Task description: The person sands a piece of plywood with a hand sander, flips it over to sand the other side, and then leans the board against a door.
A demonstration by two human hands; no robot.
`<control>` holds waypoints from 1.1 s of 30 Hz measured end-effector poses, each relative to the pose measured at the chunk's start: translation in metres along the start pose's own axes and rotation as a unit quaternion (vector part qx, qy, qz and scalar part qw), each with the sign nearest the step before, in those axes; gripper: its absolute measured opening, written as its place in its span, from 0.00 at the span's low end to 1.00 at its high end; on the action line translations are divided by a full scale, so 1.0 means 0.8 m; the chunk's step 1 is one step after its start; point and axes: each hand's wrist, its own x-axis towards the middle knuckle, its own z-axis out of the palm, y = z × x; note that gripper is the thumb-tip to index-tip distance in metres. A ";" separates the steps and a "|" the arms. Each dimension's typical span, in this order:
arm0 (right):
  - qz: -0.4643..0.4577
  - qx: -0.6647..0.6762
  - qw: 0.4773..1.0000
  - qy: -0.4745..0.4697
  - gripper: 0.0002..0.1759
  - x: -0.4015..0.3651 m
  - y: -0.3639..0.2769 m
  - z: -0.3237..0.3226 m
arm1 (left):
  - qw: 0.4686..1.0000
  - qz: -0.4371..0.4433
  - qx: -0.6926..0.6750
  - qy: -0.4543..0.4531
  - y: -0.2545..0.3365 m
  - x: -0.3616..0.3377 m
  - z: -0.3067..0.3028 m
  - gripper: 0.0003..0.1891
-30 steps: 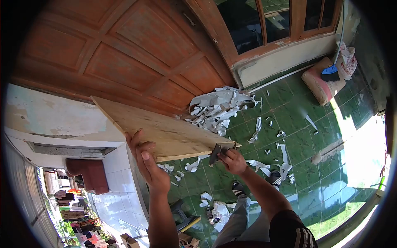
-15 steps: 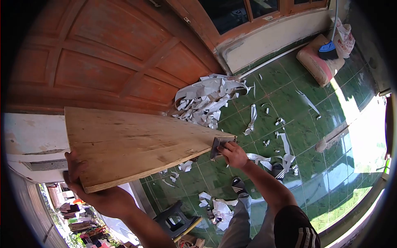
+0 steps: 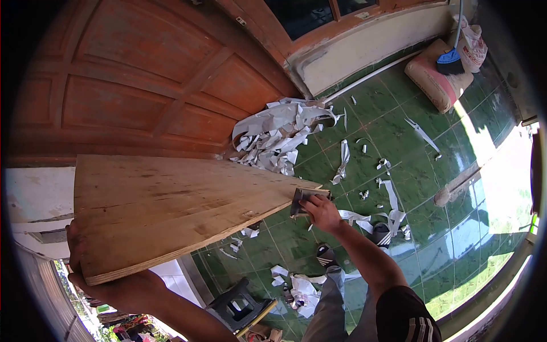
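Note:
A long plywood board (image 3: 171, 208) with dark streaks slants across the view, its near corner at lower left. My left hand (image 3: 80, 256) grips that corner, the fingers partly hidden by the board. At the board's far right end, my right hand (image 3: 320, 211) holds a dark flat block (image 3: 303, 202) against the edge, fingers pressed on its top.
A wooden door (image 3: 131, 68) stands behind the board. White scraps (image 3: 273, 134) are heaped at its foot, with strips scattered over green tiles (image 3: 376, 94). A dark stool (image 3: 239, 308) stands below; a sack (image 3: 436, 74) and blue broom (image 3: 450, 60) are at upper right.
The board's near corner and my left hand have moved left and slightly down in the view. The block in my right hand has turned a little, showing more of its face.

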 end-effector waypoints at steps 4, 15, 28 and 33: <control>-0.097 0.048 0.992 0.068 0.27 0.041 -0.051 -0.014 | 0.999 -0.023 0.015 0.030 -0.002 0.002 0.001 0.33; -0.035 0.063 0.996 0.060 0.25 0.012 -0.002 0.009 | 0.977 0.030 0.207 0.031 0.001 -0.010 0.034 0.41; 0.040 0.067 0.994 0.072 0.21 -0.026 0.019 0.028 | 0.976 0.107 0.186 0.037 -0.014 -0.002 0.024 0.33; 0.024 0.131 0.985 0.111 0.19 -0.014 0.006 0.066 | 0.893 0.264 0.364 -0.017 -0.036 0.033 -0.028 0.23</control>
